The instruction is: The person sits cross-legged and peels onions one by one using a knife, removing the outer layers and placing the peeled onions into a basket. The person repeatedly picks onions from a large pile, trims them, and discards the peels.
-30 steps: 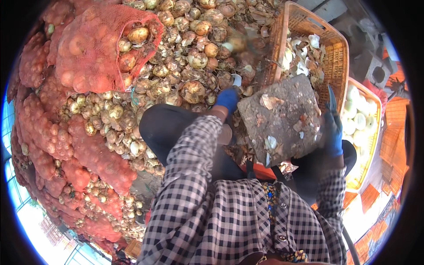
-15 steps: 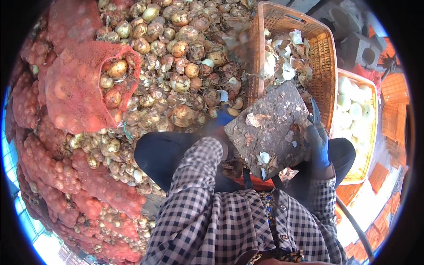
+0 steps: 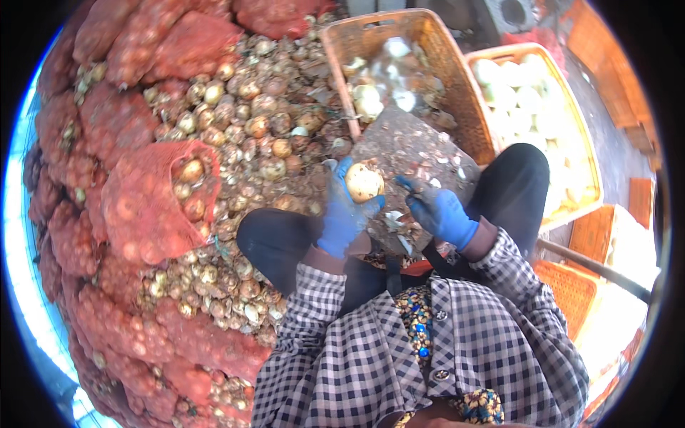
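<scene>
My left hand, in a blue glove, grips a brownish, rounded onion over a dirty grey board scattered with skin scraps. My right hand, also blue-gloved, is closed on what looks like a small knife, mostly hidden by the fingers, just right of the onion. The board lies in front of me between my bent knees, its far end against an orange basket holding peels and pale pieces.
Loose onions spread at my left, backed by heaped red mesh sacks and an opened sack. A second basket holds white peeled onions at right. Concrete blocks, orange crates and a dark pole also show.
My left hand has come up from the onion pile with an onion. My right hand has moved leftward from the board's right edge toward it. The view has shifted too.
</scene>
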The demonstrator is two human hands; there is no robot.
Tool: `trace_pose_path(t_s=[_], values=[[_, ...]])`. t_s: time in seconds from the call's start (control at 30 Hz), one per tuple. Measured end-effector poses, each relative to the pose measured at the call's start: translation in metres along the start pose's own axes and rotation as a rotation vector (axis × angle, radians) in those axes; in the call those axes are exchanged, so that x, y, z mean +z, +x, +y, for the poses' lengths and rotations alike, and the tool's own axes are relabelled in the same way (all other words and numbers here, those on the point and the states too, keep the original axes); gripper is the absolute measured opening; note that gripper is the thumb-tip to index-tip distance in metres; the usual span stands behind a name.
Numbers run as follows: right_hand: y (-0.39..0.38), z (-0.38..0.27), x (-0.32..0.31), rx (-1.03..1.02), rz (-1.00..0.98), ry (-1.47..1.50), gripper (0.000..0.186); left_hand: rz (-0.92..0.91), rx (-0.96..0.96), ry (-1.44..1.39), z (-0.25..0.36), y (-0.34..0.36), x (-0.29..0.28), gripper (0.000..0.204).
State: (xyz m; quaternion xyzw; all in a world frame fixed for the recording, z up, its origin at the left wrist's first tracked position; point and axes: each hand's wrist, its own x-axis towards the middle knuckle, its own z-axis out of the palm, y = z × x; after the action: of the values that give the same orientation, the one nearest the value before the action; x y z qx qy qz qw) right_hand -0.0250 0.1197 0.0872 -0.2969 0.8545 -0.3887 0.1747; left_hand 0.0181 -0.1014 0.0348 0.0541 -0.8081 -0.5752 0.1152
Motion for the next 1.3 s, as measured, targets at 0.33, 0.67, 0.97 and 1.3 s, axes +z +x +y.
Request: trace_pose_path(t_s=[0.33,0.67,0.97,1.3], values=[[-0.008,0.043,-0.005,-0.013,-0.131,-0.296,0.047,-0.021,-0.198,0.177,0.013,-0.011,0.057,0.093],[0.038,0.038,0.011,0.265,-0.357,-0.153,0.045,0.104,-0.185,0.305,-0.006,-0.014,0.064,0.093],[-0.001,0.057,0.009,0.504,-0.008,1.091,0.021,-0.005,0.039,0.502,0.02,-0.001,0.065,0.095],[0.039,0.108,-0.006,0.195,0.278,-0.132,0.058,0.182,0.165,0.348,-0.026,-0.001,0.075,0.089]])
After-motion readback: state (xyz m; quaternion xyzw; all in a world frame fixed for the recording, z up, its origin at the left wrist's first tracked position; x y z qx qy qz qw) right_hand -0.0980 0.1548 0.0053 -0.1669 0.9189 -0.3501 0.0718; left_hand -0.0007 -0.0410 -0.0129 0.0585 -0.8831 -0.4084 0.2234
